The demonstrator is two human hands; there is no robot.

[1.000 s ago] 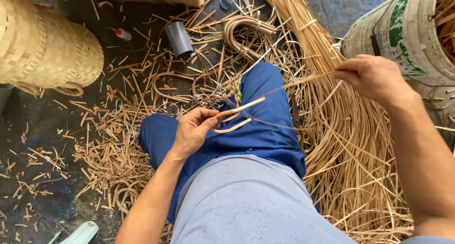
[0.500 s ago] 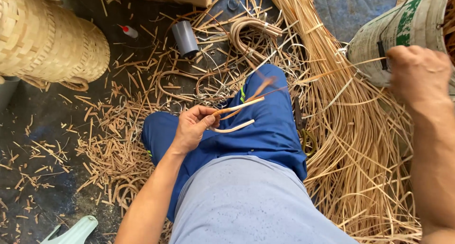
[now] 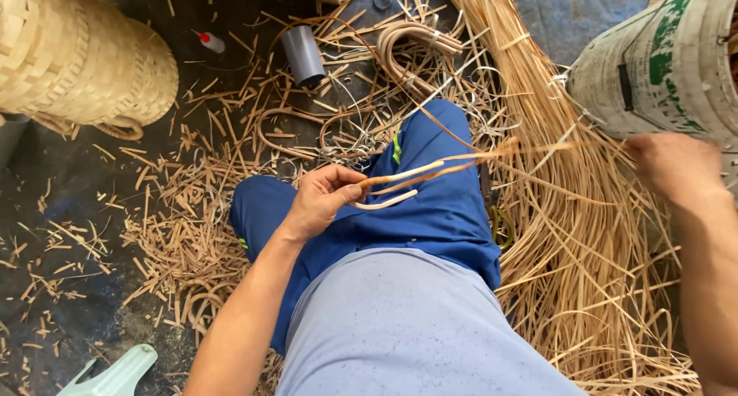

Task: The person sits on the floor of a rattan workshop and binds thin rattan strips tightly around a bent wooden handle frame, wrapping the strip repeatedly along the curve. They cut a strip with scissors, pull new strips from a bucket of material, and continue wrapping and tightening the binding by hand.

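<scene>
Even soft daylight, faint shadows, no glare, motion blur at right, wide-angle edge bending

Bare forearms, no sleeves; grey speckled shirt (image 3: 415,327); blue trousers (image 3: 430,204) with neon-green trim.

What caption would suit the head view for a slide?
Seated person's left hand pinches bent cane strips over blue trousers; right hand reaches beside a sack, woven basket nearby.

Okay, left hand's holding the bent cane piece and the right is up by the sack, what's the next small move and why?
Probably draw the right hand back toward the lap, pulling the thin strand taut. The strand looks blurred and slack between the hands, while the left hand pinches the curved cane piece steady over the blue trousers.
</scene>
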